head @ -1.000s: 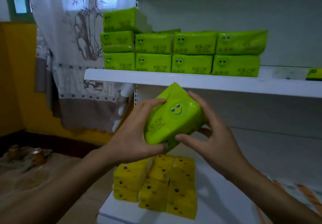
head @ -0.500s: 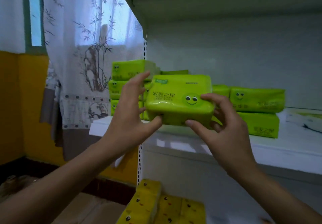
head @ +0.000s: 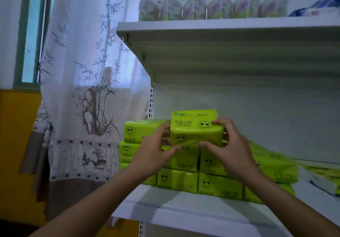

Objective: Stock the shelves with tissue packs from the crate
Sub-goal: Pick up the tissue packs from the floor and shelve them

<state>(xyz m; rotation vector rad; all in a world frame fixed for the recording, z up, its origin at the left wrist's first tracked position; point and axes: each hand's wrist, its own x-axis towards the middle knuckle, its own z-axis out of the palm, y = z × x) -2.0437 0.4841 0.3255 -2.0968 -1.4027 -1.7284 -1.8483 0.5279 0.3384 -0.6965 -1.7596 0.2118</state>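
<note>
A lime-green tissue pack (head: 195, 126) with a smiley face sits level on the second layer of the green stack, in the third layer beside the left top pack (head: 143, 129). My left hand (head: 154, 152) grips its left end, thumb under the front. My right hand (head: 231, 148) grips its right end, fingers over the top and thumb below. Several stacked green packs (head: 217, 185) fill the left part of the white middle shelf (head: 184, 209). The crate is not in view.
An upper shelf (head: 220, 26) overhangs close above and carries a row of clear-wrapped packs (head: 211, 6). More green packs (head: 276, 165) lie tilted at the right, with another package (head: 325, 181) at the far right. A curtain (head: 82, 89) hangs left of the shelving.
Both hands carried the green pack up from below the shelf, turned it level and moved it inward onto the stack. The view tilted upward, revealing the upper shelf.
</note>
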